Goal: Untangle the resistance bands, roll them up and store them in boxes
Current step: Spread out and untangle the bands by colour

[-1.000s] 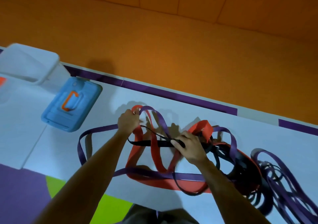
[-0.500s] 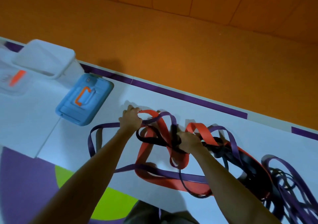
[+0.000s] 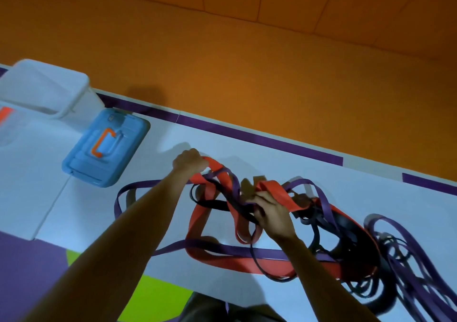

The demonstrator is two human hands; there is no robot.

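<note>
left hand (image 3: 190,163) grip closed round red band (image 3: 222,259); right hand (image 3: 272,216) grip closed round black band (image 3: 215,204) over table (image 3: 247,153); both holds unchanged since previous frame.

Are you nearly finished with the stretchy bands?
Not nearly. No band looks rolled yet. The left hand grips the red band; the right hand grips the tangle where red, purple and black cross. Still left: freeing the purple pile, rolling everything, then filling the box by the blue lid.
</note>
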